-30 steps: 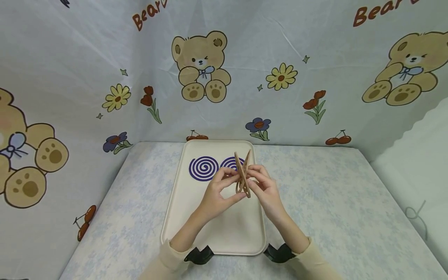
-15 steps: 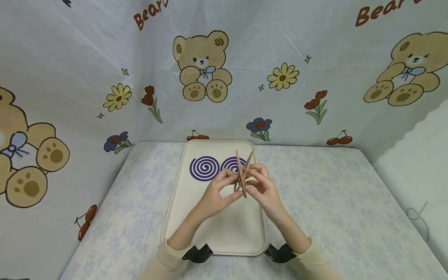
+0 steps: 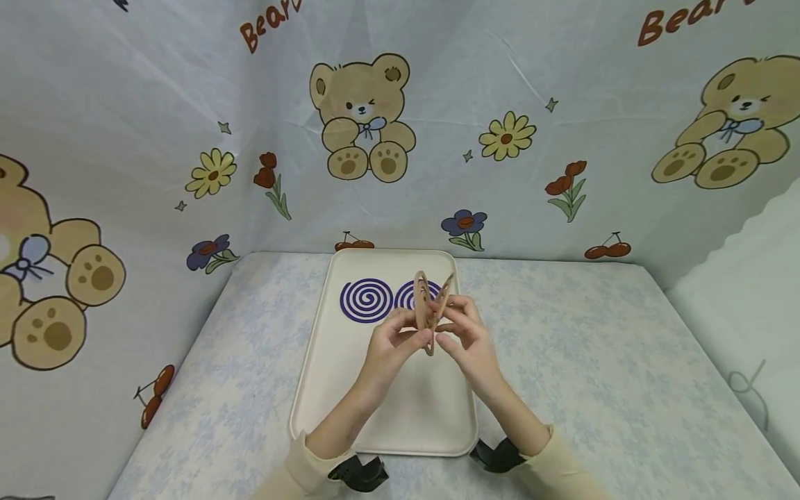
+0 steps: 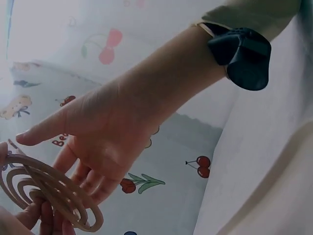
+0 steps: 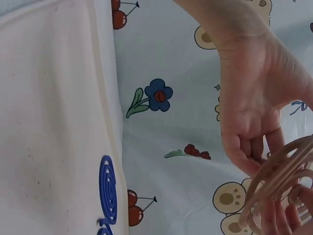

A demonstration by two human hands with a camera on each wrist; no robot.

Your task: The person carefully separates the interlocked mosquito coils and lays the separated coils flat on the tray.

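Observation:
Two brown mosquito coils [image 3: 420, 298] stand on edge above the tray, still nested and splayed apart at the top in a narrow V. My left hand [image 3: 389, 347] pinches them from the left between thumb and fingers in the head view. From the right, my right hand [image 3: 471, 340] grips the other side, its thumb low on the coils. Curved rings of the coils [image 4: 90, 208] show at lower left in the left wrist view, overlapping the fingers. In the right wrist view the coils [image 5: 279, 166] sit at the lower right edge, partly cut off.
A cream tray [image 3: 431, 423] lies on the pale blue patterned table [image 3: 594, 361]. At its far end lie a blue-purple spiral coil [image 3: 367, 300] and a second one [image 3: 406, 297] beside it, partly hidden by the brown coils. A bear-print cloth [image 3: 437, 90] hangs behind.
The brown coils have turned between my hands, and the left one shows more of its face. My left hand has rotated and its thumb has moved slightly up. The blue-purple coils stay put.

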